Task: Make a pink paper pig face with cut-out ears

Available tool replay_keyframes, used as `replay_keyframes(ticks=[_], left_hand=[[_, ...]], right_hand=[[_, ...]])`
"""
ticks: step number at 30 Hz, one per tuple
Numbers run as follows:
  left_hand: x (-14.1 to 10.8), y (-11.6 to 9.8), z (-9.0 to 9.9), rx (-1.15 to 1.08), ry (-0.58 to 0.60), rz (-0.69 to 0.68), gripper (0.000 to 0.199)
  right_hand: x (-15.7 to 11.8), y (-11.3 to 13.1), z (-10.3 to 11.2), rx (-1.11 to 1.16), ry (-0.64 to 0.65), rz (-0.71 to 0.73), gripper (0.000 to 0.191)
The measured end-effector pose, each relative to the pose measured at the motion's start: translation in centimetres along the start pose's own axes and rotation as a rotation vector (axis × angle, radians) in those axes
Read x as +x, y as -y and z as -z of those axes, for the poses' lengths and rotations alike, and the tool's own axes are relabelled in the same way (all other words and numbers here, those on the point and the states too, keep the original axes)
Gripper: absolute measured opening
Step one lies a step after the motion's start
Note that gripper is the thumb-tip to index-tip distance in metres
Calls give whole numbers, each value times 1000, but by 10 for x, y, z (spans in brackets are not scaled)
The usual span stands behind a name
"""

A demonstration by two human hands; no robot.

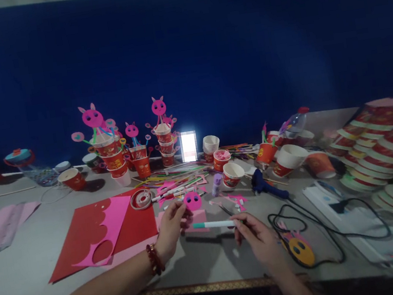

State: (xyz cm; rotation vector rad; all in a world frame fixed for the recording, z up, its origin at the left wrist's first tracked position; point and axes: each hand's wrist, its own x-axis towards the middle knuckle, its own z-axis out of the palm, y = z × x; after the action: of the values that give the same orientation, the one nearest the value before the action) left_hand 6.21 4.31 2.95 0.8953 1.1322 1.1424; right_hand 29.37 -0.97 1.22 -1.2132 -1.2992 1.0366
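Observation:
Between the thumb and fingers of my left hand (173, 225) is the edge of a round pink paper face (192, 201) with two dark eyes. My right hand (254, 235) grips a white marker (215, 224) by one end. Its green end points left, close to my left fingertips; I cannot tell whether they touch it. Beneath the marker a light pink paper piece (199, 216) lies on the table. Behind my hands are a purple glue stick (217, 184) and pink paper scraps (239, 201).
Red card (72, 235) and cut pink paper (114, 228) lie left. Paper-cup figures (113, 160) stand behind. A blue glue gun (267, 186) with a black cord, a white power strip (344, 224), a yellow face cutout (300, 251) and stacked cups (378, 155) are at right.

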Motion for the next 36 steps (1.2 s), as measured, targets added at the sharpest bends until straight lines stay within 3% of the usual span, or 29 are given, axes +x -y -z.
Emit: replay_keyframes(ticks=[6, 9, 14, 17, 21, 27, 29, 31, 34, 36], left_hand=[[4, 11, -23, 57, -7, -190, 34], [2, 17, -26, 77, -30, -234, 31], [-6, 21, -28, 113, -27, -267, 29], [-10, 20, -27, 131, -3, -267, 29], [-16, 19, -22, 185, 90, -214, 28], [-26, 19, -19, 223, 229, -119, 31], [-23, 18, -19, 226, 224, -151, 31], [-17, 14, -17, 227, 141, -242, 29], [-8, 8, -13, 244, -27, -424, 26], [-4, 5, -9, 266, -78, -512, 25]], right_hand=[[-18, 15, -38, -218, -33, 250, 20], [-22, 21, -58, -164, -9, 245, 16], [-9, 24, -82, -154, 135, 224, 21], [-3, 22, -82, -319, 189, 355, 24], [-2, 26, -69, -599, 282, 661, 18], [2, 41, -56, -801, 434, 970, 21], [4, 43, -58, -810, 435, 971, 20], [5, 44, -62, -740, 386, 901, 16], [1, 43, -71, -507, 260, 676, 13], [-4, 41, -78, -319, 210, 467, 15]])
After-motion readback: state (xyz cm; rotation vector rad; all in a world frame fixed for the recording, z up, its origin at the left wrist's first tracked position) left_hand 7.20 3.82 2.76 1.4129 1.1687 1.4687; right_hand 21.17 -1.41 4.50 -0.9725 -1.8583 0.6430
